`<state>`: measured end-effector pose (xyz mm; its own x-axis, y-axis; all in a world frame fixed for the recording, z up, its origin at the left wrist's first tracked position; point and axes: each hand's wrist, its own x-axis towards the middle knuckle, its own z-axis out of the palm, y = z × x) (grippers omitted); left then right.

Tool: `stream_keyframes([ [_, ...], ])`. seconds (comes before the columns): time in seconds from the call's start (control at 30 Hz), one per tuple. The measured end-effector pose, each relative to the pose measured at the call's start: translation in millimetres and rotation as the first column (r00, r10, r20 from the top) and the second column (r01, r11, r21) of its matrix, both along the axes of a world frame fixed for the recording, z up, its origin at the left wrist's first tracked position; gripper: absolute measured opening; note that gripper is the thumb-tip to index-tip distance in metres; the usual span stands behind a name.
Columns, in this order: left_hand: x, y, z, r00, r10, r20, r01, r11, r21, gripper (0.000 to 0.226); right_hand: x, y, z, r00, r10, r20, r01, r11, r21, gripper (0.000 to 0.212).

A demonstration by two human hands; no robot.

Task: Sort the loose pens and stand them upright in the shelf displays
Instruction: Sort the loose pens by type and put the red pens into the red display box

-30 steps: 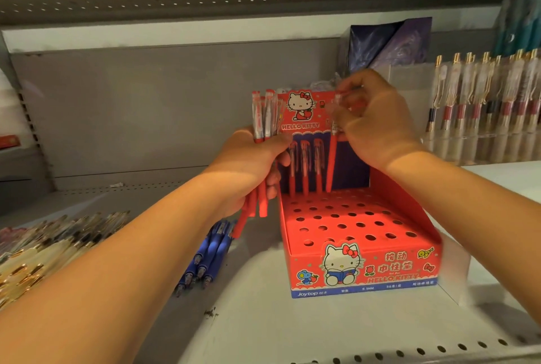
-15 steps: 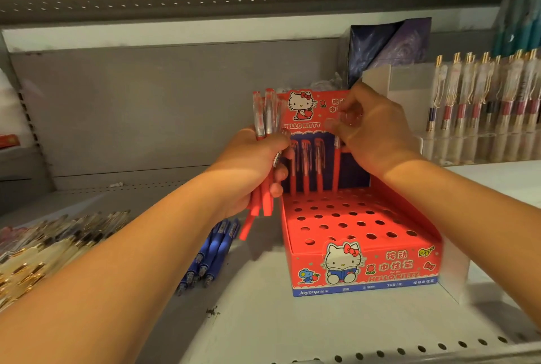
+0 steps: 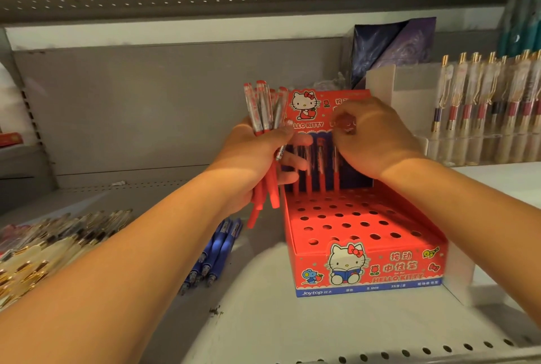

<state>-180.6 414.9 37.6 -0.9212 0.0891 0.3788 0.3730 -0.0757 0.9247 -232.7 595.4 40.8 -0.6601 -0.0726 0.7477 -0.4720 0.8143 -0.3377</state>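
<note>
- The grey shelf (image 3: 263, 328) carries everything in play.
- The red display box (image 3: 366, 273) sits on it right of centre, its perforated top stepping up toward the printed back card. Nearly all its holes are unfilled.
- A heap of clear and gold pens (image 3: 49, 249) lies flat at the far left, unsorted. Gold-clipped pens (image 3: 483, 100) already stand in a row at the far right.
- The left hand (image 3: 257, 153) is wrapped round a bundle of red pens (image 3: 263, 106), held upright just beside the box's left rear corner with the caps above the fist.
- The right hand (image 3: 380, 135) is over the box's back row. Its fingertips (image 3: 344, 125) are bunched together at the top of the rightmost pen (image 3: 336, 176), but they are blurred, so it cannot be told whether they actually pinch it.
- A few blue pens (image 3: 216, 252) lie loose on the shelf just left of the box, under the left wrist.
- About four standing red pens (image 3: 322, 179) fill part of the back row.
- The step in hand looks like filling the back row from the bundle, with the task at an early stage.
- The next move likely calls for drawing one pen out of the left fist without loosening the others. Its tip must then be lined up over the next open hole and the pen lowered straight, clear of its neighbours.
</note>
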Motion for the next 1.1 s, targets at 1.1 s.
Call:
stream_keyframes([
  [1.1,-0.2,-2.4,1.7,0.994,0.101,0.048,-0.103,0.994,0.031,0.01,15.7,-2.5,20.2,0.927,0.36,-0.106,-0.359,0.765,-0.535,0.014],
])
